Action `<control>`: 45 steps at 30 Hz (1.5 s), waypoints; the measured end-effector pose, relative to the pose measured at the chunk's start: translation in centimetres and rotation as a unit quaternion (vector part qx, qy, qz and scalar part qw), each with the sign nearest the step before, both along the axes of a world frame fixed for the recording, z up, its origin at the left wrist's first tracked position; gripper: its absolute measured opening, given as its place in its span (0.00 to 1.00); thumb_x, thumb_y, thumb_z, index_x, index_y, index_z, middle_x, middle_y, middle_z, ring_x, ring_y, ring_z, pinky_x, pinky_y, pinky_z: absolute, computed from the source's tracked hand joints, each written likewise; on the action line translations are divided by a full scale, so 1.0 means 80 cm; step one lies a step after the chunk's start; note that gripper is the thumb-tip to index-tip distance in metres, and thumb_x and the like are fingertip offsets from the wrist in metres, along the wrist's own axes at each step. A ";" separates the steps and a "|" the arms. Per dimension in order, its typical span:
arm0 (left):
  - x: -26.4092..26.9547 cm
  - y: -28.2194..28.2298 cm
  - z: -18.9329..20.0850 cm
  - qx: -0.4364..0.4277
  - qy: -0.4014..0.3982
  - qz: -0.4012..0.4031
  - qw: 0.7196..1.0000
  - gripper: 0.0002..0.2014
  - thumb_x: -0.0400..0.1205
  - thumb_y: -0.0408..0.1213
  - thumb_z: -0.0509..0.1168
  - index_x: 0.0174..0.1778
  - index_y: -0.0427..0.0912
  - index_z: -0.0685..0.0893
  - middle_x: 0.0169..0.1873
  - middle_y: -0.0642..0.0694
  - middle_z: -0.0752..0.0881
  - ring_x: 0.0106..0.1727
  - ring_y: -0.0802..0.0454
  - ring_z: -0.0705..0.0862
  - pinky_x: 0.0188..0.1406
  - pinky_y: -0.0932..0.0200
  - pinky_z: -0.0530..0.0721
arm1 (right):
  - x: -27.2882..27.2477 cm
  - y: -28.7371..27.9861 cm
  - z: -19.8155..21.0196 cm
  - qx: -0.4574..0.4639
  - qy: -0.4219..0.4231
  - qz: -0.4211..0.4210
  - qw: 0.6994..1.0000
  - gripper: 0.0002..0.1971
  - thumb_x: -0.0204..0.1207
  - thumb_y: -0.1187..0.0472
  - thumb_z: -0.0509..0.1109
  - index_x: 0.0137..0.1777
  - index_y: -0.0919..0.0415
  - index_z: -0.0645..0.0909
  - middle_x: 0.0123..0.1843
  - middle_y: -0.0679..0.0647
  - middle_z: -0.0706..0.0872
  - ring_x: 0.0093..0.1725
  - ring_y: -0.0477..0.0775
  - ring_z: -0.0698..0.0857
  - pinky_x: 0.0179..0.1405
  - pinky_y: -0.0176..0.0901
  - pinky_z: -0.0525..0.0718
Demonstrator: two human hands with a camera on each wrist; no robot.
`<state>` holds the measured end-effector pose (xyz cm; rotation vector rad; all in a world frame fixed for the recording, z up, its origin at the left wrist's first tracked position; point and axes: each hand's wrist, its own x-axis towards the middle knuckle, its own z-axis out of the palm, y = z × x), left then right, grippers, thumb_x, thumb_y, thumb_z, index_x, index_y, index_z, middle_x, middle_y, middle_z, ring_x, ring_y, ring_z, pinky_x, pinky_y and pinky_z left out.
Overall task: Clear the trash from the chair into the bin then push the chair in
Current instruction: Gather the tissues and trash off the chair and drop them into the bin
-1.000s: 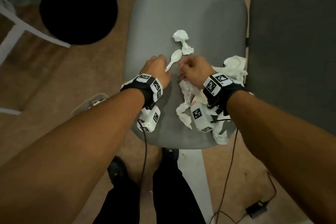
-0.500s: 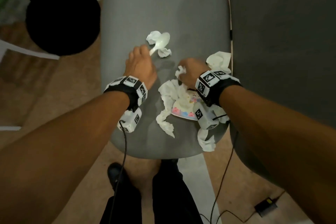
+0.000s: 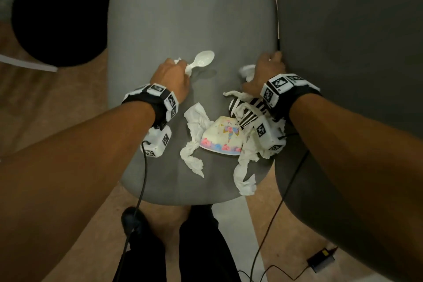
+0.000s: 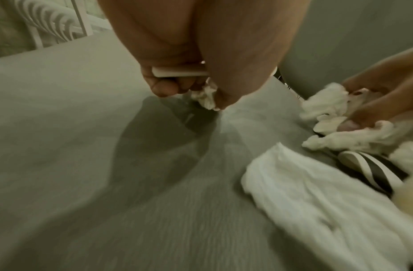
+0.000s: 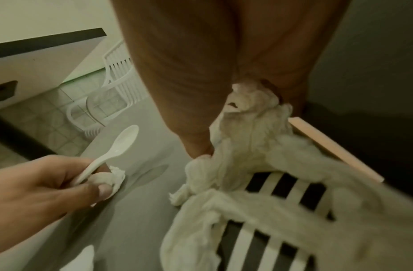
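- Grey chair seat (image 3: 183, 18) fills the middle of the head view, over a brown floor (image 3: 57, 103); a darker chair (image 3: 354, 41) stands just beside it at 3 o'clock, and a round black stool (image 3: 59, 18) sits at 10 o'clock.
- Pale floor tiles and a white plastic chair (image 5: 113, 77) show beyond the seat in the right wrist view.
- Left hand (image 3: 170, 78) has its fingers curled, pinching a white plastic spoon (image 3: 201, 60) together with a small tissue wad (image 5: 110, 177).
- Right hand (image 3: 265, 73), at the seat's 3 o'clock edge, clutches crumpled tissue (image 5: 249, 113).
- At 5 o'clock lie an overturned unicorn paper cup (image 3: 223, 136), a black-and-white striped cup (image 3: 249, 110) and loose tissues (image 3: 194, 135).
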<state>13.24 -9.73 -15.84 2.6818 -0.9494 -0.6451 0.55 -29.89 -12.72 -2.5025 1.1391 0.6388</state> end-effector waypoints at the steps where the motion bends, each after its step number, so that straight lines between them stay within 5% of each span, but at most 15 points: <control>1: -0.007 0.007 0.000 -0.001 0.002 0.003 1.000 0.14 0.85 0.39 0.57 0.61 0.35 0.79 0.56 0.30 0.80 0.55 0.31 0.81 0.53 0.45 0.80 | 0.002 0.004 -0.005 0.013 -0.001 -0.005 1.000 0.34 0.75 0.56 0.73 0.76 0.69 0.64 0.78 0.68 0.64 0.75 0.70 0.72 0.70 0.55 0.78; 5: -0.029 0.025 0.000 -0.011 0.013 0.020 1.000 0.15 0.85 0.41 0.56 0.59 0.35 0.79 0.53 0.32 0.80 0.53 0.33 0.80 0.51 0.46 0.79 | 0.007 0.010 -0.012 0.017 -0.003 -0.035 0.999 0.32 0.76 0.59 0.73 0.75 0.68 0.63 0.76 0.68 0.66 0.74 0.72 0.75 0.67 0.58 0.81; 13: -0.031 0.055 0.019 -0.037 0.021 0.088 0.995 0.14 0.85 0.44 0.54 0.50 0.37 0.77 0.44 0.41 0.75 0.43 0.42 0.74 0.43 0.51 0.74 | 0.026 0.034 0.023 0.060 -0.125 -0.072 0.988 0.36 0.68 0.42 0.70 0.75 0.54 0.70 0.77 0.59 0.67 0.78 0.64 0.68 0.71 0.54 0.74; 16: -0.028 0.078 0.027 -0.076 0.013 0.096 0.992 0.13 0.87 0.45 0.55 0.44 0.39 0.74 0.45 0.41 0.74 0.41 0.42 0.74 0.41 0.52 0.72 | 0.046 0.068 0.037 0.085 -0.193 -0.073 0.975 0.34 0.70 0.42 0.69 0.73 0.59 0.72 0.72 0.59 0.72 0.70 0.62 0.77 0.66 0.50 0.77; 22: -0.016 0.149 0.035 -0.130 0.029 0.198 0.971 0.14 0.88 0.43 0.55 0.51 0.35 0.77 0.49 0.39 0.77 0.38 0.41 0.78 0.39 0.53 0.73 | 0.082 0.153 0.062 0.175 -0.227 -0.086 0.954 0.21 0.75 0.43 0.63 0.60 0.56 0.80 0.48 0.46 0.85 0.46 0.50 0.85 0.38 0.39 0.77; 28: -0.013 0.268 0.031 -0.135 0.072 0.289 0.945 0.13 0.88 0.45 0.56 0.56 0.37 0.75 0.39 0.41 0.83 0.41 0.36 0.84 0.39 0.49 0.79 | 0.109 0.294 0.067 0.200 -0.199 0.000 0.959 0.19 0.81 0.45 0.62 0.63 0.57 0.79 0.48 0.50 0.82 0.47 0.55 0.80 0.43 0.42 0.72; 31: -0.018 0.333 0.021 -0.118 0.080 0.346 0.927 0.13 0.87 0.48 0.56 0.54 0.40 0.72 0.42 0.39 0.85 0.42 0.35 0.85 0.41 0.46 0.83 | 0.121 0.374 0.052 0.239 -0.181 0.024 0.954 0.20 0.80 0.43 0.61 0.61 0.55 0.81 0.48 0.50 0.85 0.48 0.56 0.85 0.47 0.46 0.81; 35: -0.033 0.411 -0.008 -0.096 0.145 0.453 0.874 0.15 0.87 0.45 0.53 0.64 0.40 0.66 0.38 0.46 0.80 0.35 0.44 0.79 0.37 0.54 0.71 | 0.130 0.477 0.015 0.282 -0.137 0.041 0.949 0.22 0.75 0.39 0.60 0.58 0.52 0.84 0.49 0.49 0.89 0.49 0.54 0.87 0.46 0.44 0.82; 39: -0.052 0.480 -0.077 -0.043 0.206 0.464 0.860 0.19 0.88 0.39 0.53 0.74 0.35 0.67 0.53 0.34 0.82 0.53 0.36 0.83 0.46 0.53 0.72 | 0.119 0.549 -0.051 0.303 -0.064 0.078 0.948 0.16 0.80 0.45 0.62 0.37 0.54 0.79 0.34 0.47 0.84 0.36 0.49 0.83 0.35 0.42 0.73; 42: -0.068 0.528 -0.137 -0.008 0.233 0.440 0.867 0.17 0.86 0.36 0.56 0.71 0.38 0.74 0.60 0.34 0.85 0.58 0.33 0.84 0.53 0.49 0.81 | 0.106 0.583 -0.121 0.294 0.023 0.099 0.950 0.17 0.81 0.44 0.60 0.51 0.56 0.82 0.43 0.52 0.86 0.43 0.57 0.82 0.41 0.44 0.73; 45: -0.076 0.554 -0.177 -0.028 0.216 0.397 0.892 0.17 0.83 0.40 0.61 0.68 0.43 0.75 0.58 0.36 0.87 0.59 0.33 0.85 0.57 0.43 0.85 | 0.100 0.604 -0.186 0.272 0.108 0.132 0.947 0.29 0.81 0.39 0.56 0.68 0.62 0.78 0.59 0.59 0.84 0.56 0.64 0.82 0.51 0.48 0.73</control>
